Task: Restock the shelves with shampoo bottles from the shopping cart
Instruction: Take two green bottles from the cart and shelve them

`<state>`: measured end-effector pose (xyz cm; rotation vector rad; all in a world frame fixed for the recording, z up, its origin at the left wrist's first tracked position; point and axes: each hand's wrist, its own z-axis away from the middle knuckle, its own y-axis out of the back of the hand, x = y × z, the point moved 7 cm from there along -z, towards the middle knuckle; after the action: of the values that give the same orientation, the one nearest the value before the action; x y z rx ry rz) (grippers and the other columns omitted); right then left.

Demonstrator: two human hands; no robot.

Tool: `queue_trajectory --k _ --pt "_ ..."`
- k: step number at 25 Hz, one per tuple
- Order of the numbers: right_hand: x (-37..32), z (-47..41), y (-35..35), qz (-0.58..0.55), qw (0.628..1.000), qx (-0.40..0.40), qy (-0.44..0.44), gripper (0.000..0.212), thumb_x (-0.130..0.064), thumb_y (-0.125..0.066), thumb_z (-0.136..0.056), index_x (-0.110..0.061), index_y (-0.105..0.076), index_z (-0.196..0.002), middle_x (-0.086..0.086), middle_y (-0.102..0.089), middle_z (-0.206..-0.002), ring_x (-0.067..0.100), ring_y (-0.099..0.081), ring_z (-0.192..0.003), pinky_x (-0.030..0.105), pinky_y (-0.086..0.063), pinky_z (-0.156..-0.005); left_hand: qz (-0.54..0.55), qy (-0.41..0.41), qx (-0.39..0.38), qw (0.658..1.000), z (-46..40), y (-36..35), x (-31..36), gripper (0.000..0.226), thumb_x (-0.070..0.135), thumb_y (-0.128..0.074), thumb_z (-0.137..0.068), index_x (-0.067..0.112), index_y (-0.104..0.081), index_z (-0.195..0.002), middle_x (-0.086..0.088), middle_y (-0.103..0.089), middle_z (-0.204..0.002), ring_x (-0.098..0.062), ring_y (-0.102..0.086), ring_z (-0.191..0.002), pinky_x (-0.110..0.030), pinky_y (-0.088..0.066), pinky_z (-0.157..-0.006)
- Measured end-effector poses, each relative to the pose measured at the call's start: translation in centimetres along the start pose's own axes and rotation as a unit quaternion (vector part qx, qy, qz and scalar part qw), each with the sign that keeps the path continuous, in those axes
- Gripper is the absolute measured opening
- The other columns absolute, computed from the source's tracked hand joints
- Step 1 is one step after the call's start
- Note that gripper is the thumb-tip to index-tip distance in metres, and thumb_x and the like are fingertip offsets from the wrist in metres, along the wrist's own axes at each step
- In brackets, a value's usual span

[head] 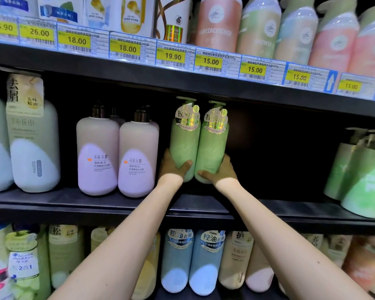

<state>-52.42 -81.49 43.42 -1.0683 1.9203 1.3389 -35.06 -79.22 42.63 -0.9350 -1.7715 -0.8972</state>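
1. Nearest, two bare forearms reached up and forward from the bottom of the view toward the middle shelf [108, 204].
2. The left hand [171, 167] curled around the lower part of the left green bottle [183, 144], thumb across its front and fingers wrapped behind.
3. The right hand [220, 171] gripped the lower part of the right green bottle [212, 148] the same way, thumb in front.
4. Both green bottles stood upright and pressed side by side between the two hands, pump tops up just under the shelf above; whether their bases touched the shelf board could not be told.
5. Just to the left of the left hand stood two pink bottles [117, 156], upright on the same shelf, the nearer one close beside the held pair.
6. To the right of the right hand lay a dark gap in the shelf, and beyond it a group of pale green bottles [359, 169] at the frame's edge.
7. Below the grip, two blue bottles [191, 260] stood on the lower shelf between the forearms.
8. Above and farthest, yellow price tags [210, 61] ran along the upper shelf edge, with pastel bottles [258, 29] standing behind them.
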Motion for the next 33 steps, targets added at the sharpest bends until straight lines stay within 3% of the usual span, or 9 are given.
queue_trajectory --k 6,8,12,15,20,25,28,30,33 --pt "-1.4 6.3 1.5 0.205 0.978 0.021 0.026 0.054 -0.036 -0.061 -0.084 -0.008 -0.044 -0.127 0.02 -0.054 -0.122 0.039 -0.053 -0.113 0.045 -0.045 -0.094 -0.278 0.036 -0.057 0.958 5.9 -0.9 1.6 0.08 0.038 -0.062 -0.082 -0.003 -0.028 -0.141 -0.025 -0.028 -0.147 -0.039 -0.028 -0.135 -0.041 -0.029 -0.109" --pt "-3.0 9.3 2.6 0.249 0.966 0.027 0.069 0.052 -0.036 -0.055 -0.089 -0.009 -0.043 -0.131 0.018 -0.052 -0.126 0.037 -0.05 -0.117 0.047 -0.04 -0.099 -0.297 -0.019 -0.088 0.951 9.5 -0.9 3.4 0.071 0.039 -0.058 -0.086 -0.003 -0.032 -0.137 -0.022 -0.036 -0.143 -0.037 -0.032 -0.133 -0.041 -0.031 -0.108" --pt "-4.1 17.5 4.6 0.274 0.944 0.043 0.178 0.055 -0.034 -0.049 -0.093 -0.013 -0.036 -0.142 0.006 -0.041 -0.145 0.026 -0.04 -0.133 0.05 -0.027 -0.112 -0.351 -0.215 -0.064 0.909 18.7 2.4 6.6 0.071 0.032 -0.049 -0.093 0.008 -0.012 -0.149 -0.011 -0.028 -0.152 -0.026 -0.024 -0.141 -0.035 -0.022 -0.113" --pt "-1.7 24.0 3.9 0.292 0.933 0.001 0.208 0.056 -0.037 -0.047 -0.095 -0.016 -0.033 -0.144 0.003 -0.037 -0.149 0.021 -0.032 -0.138 0.047 -0.022 -0.115 -0.434 -0.256 -0.063 0.862 25.4 4.7 3.4 0.069 0.036 -0.044 -0.094 0.012 -0.012 -0.15 -0.005 -0.022 -0.156 -0.022 -0.018 -0.144 -0.036 -0.017 -0.117" --pt "4.6 36.2 -0.7 0.31 0.917 -0.128 0.218 0.058 -0.042 -0.039 -0.093 -0.015 -0.034 -0.144 0.006 -0.039 -0.148 0.025 -0.035 -0.137 0.048 -0.023 -0.114 -0.548 -0.153 -0.107 0.815 37.4 9.2 -6.2 0.068 0.036 -0.058 -0.085 0.007 -0.036 -0.143 -0.013 -0.044 -0.144 -0.029 -0.042 -0.133 -0.045 -0.036 -0.108" --pt "9.2 48.5 -6.5 0.289 0.895 -0.281 0.189 0.059 -0.04 -0.04 -0.096 -0.019 -0.022 -0.149 0.001 -0.025 -0.155 0.019 -0.023 -0.143 0.041 -0.01 -0.118 -0.566 -0.032 -0.127 0.814 48.3 16.2 -14.1 0.064 0.039 -0.061 -0.076 0.004 -0.054 -0.128 -0.016 -0.059 -0.129 -0.033 -0.059 -0.116 -0.045 -0.05 -0.093" --pt "10.8 55.6 -10.5 0.284 0.869 -0.36 0.184 0.06 -0.041 -0.04 -0.096 -0.019 -0.022 -0.148 0.001 -0.026 -0.154 0.021 -0.026 -0.141 0.042 -0.01 -0.118 -0.556 0.082 -0.142 0.815 55.0 20.7 -18.7 0.066 0.043 -0.036 -0.084 0.008 -0.042 -0.139 -0.014 -0.046 -0.143 -0.029 -0.045 -0.131 -0.042 -0.039 -0.107" --pt "11.1 59.4 -13.1 0.287 0.847 -0.41 0.18 0.058 -0.041 -0.038 -0.096 -0.019 -0.022 -0.147 0.002 -0.027 -0.153 0.02 -0.026 -0.141 0.042 -0.011 -0.119 -0.559 0.138 -0.153 0.803 58.8 23.4 -21.7 0.063 0.041 -0.04 -0.092 0.013 -0.026 -0.147 -0.008 -0.029 -0.153 -0.023 -0.029 -0.14 -0.038 -0.027 -0.115" --pt "9.9 64.4 -17.4 0.296 0.809 -0.468 0.197 0.053 -0.04 -0.038 -0.097 -0.018 -0.026 -0.144 0.003 -0.032 -0.15 0.022 -0.029 -0.139 0.043 -0.014 -0.118 -0.566 0.208 -0.157 0.782 62.9 28.1 -25.0 0.063 0.041 -0.042 -0.094 0.015 -0.021 -0.148 -0.009 -0.024 -0.155 -0.023 -0.026 -0.141 -0.037 -0.026 -0.115"
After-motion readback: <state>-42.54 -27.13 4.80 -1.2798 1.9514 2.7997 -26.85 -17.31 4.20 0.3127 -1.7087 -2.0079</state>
